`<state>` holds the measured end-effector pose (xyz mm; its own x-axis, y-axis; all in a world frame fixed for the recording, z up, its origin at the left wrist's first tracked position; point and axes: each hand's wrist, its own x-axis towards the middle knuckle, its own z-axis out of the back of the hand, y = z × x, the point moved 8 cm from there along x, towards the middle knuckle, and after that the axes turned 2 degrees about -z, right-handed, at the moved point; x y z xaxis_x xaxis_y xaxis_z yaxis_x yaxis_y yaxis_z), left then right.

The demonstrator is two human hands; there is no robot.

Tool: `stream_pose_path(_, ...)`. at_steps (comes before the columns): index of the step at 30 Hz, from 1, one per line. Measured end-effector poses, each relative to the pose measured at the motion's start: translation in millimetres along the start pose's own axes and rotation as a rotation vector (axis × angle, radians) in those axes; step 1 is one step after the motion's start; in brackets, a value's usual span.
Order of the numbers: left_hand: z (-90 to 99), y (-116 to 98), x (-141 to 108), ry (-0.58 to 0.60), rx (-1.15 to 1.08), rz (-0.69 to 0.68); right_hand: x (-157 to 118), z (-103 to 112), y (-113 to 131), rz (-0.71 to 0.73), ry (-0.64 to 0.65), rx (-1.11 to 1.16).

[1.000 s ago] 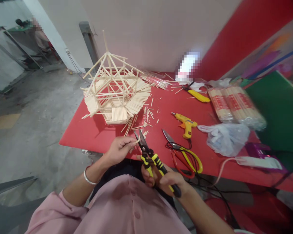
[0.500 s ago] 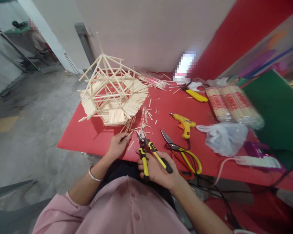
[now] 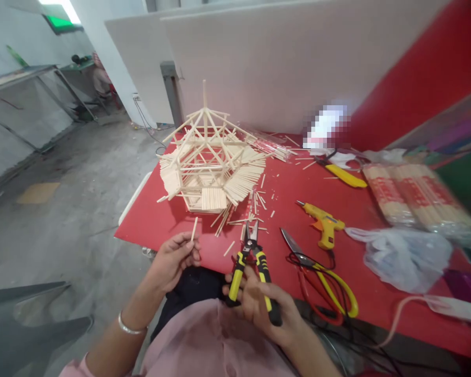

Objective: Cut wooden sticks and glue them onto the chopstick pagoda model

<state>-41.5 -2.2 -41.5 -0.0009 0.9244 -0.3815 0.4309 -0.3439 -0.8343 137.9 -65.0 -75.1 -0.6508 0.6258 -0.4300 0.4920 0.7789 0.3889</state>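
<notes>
Between the thumb and fingers of my left hand point(image 3: 176, 262) a short wooden stick point(image 3: 194, 229) is pinched, pointing up. My right hand point(image 3: 259, 298) is closed round the yellow and black handles of cutting pliers point(image 3: 251, 256), whose jaws are parted and point away from me. Beyond my hands stands a framework model of glued sticks point(image 3: 208, 162), with a peaked top and fan-like panels of sticks at its sides. Loose cut sticks point(image 3: 255, 207) lie scattered on the red table near the plier jaws.
Right of the pliers lie large scissors point(image 3: 314, 267) with red and yellow handles, tangled in a black cord. Past them are a yellow glue gun point(image 3: 322, 222), a clear plastic bag point(image 3: 404, 256), a yellow-handled tool point(image 3: 345, 175) and wrapped stick bundles point(image 3: 408, 196). A wall panel point(image 3: 259, 68) rises behind the table.
My left hand has moved left, away from the pliers, and raised the stick upright. The pliers stay in my right hand. The camera view has shifted, so the table scene sits lower and further right.
</notes>
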Motion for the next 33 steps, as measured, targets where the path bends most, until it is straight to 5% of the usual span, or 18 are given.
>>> stream_pose_path(8, -21.1, -37.8, 21.7, 0.069, 0.029, -0.05, 16.3, -5.4, -9.9, -0.081, -0.066, -0.158)
stream_pose_path(13, -27.0, -38.9, 34.4, 0.079, 0.064, -0.068, 38.6, -19.2, -23.0, -0.169, 0.01, -0.086)
stream_pose_path(18, -30.7, -37.3, 35.5, 0.095, 0.06, -0.059, 54.9, -20.1, -33.0, -0.174, -0.12, -0.063)
stream_pose_path(33, -39.2, -31.4, 36.8, 0.131, 0.062, -0.011, 54.6, -19.6, -34.2, -0.171, -0.142, -0.044)
